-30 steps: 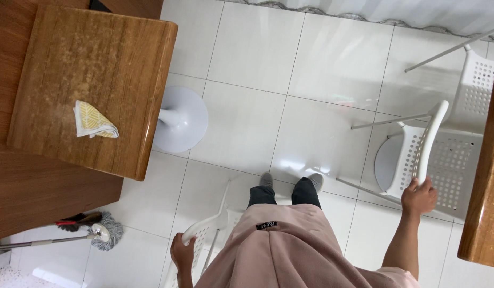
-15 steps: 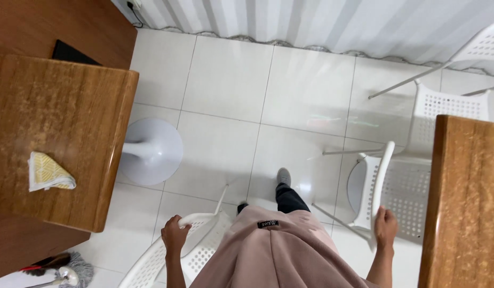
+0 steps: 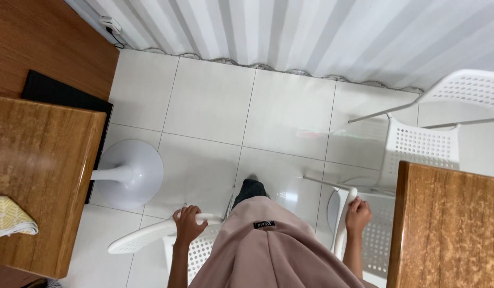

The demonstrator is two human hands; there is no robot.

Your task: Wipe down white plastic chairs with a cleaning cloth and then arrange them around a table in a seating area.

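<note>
Left hand [image 3: 187, 224] clenched over the top rail of a white chair [image 3: 151, 234], just right of the wooden table [image 3: 39, 176] with the white pedestal base [image 3: 130, 173]. Right hand [image 3: 357, 213] clasps the backrest of a 2nd white chair [image 3: 364, 234], farther right of that table. Holding backrests suits moving both at once. Yellow cloth [image 3: 9, 217] lies on that table's near-left edge.
</note>
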